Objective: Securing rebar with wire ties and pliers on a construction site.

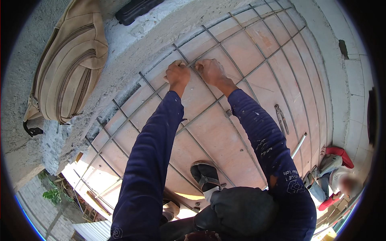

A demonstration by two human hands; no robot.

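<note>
My left hand point(177, 73) and my right hand point(210, 72) are both closed at a crossing of the steel rebar grid point(180, 52), near its upper edge. The fingers of each pinch close around the bars; whatever is between them is hidden or too small to make out. The grid lies over pinkish panels point(189, 148). Thin wire shows to the right of my right hand. Metal pliers point(281, 119) lie on the panels beside my right forearm.
A tan bag point(68, 68) and black case point(132, 10) sit on the concrete ledge at upper left. A white pipe point(298, 145) lies at right. A co-worker point(333, 172) in red sleeves crouches at lower right. Lower left, beyond the edge, are plants point(52, 193) at a lower level.
</note>
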